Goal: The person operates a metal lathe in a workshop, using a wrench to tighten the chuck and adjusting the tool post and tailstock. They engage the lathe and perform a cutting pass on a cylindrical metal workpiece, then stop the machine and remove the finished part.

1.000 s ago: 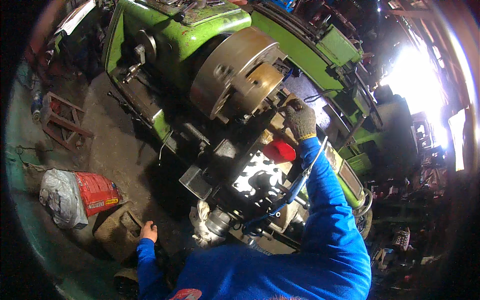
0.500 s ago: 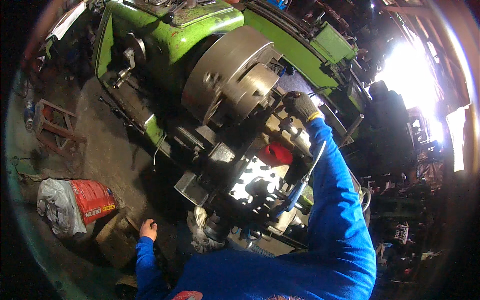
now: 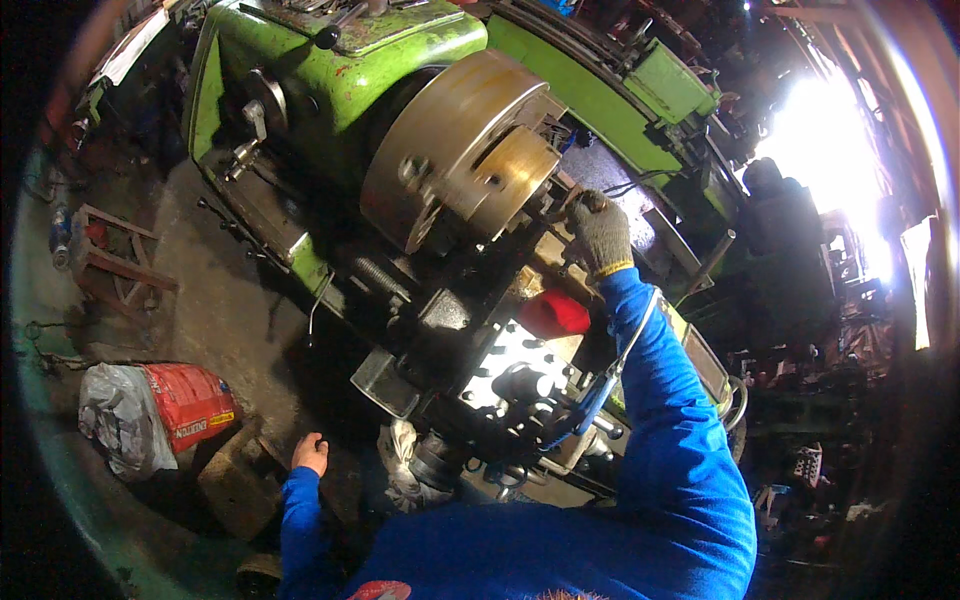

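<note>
My right hand (image 3: 604,236), in a grey knit glove with a yellow cuff, is at the right of the lathe chuck (image 3: 440,130). Its fingers are curled close to the front face of a round metal workpiece (image 3: 512,180) clamped in the chuck; what they hold, if anything, is hidden. My bare left hand (image 3: 311,454) hangs low at the left, its fingers curled, and I cannot make out anything in it. Below my right wrist lies a red object (image 3: 556,314), beside the bolted tool post (image 3: 510,368). A blue-handled tool (image 3: 594,400) stands against my right forearm.
The green headstock (image 3: 400,50) fills the top, with a crank handle (image 3: 245,150) on its left side. A red and white sack (image 3: 190,405) and a metal stool frame (image 3: 120,255) stand on the floor at left. A cloth (image 3: 400,460) hangs below the carriage.
The workpiece was smeared by turning and now shows sharply, with a hole in its side. My right hand has drawn slightly down toward me. My left hand has shifted a little right.
</note>
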{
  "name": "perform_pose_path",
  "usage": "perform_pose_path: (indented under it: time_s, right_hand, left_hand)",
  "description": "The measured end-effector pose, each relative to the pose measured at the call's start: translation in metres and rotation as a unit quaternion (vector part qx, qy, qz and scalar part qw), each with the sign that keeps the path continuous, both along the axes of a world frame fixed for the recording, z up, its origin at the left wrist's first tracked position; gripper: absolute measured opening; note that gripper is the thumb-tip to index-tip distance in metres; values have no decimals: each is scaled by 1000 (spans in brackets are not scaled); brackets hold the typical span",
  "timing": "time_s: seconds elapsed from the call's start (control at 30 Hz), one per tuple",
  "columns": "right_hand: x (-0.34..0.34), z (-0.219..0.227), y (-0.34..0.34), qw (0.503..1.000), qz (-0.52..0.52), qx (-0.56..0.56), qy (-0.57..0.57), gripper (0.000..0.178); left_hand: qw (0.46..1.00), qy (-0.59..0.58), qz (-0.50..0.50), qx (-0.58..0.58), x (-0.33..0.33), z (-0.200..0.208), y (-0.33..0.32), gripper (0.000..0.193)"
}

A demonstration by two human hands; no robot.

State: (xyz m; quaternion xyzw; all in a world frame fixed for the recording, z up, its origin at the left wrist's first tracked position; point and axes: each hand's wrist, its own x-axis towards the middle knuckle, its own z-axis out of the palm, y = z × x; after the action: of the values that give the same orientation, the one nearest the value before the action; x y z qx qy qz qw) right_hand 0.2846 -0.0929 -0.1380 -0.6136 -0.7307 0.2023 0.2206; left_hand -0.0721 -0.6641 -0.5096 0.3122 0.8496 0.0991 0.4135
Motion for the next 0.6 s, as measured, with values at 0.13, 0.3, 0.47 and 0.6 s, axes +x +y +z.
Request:
perform_pose_path:
  time_s: [0.13, 0.3, 0.47, 0.6]
  right_hand:
    - [6, 13, -32, 995, 96, 0, -2, 25]
    - [1, 26, -51, 948, 278, 41, -147, 17]
    - [-1, 19, -49, 884, 329, 58, -327, 23]
    - [-4, 13, -46, 888, 299, 76, -342, 19]
  left_hand:
    - [999, -5, -3, 33, -1, 0, 27, 37]
    - [999, -4, -24, 22, -14, -21, 47, 36]
    - [999, -7, -36, 37, -24, -32, 74, 38]
    - [996, 27, -2, 84, -31, -49, 94, 45]
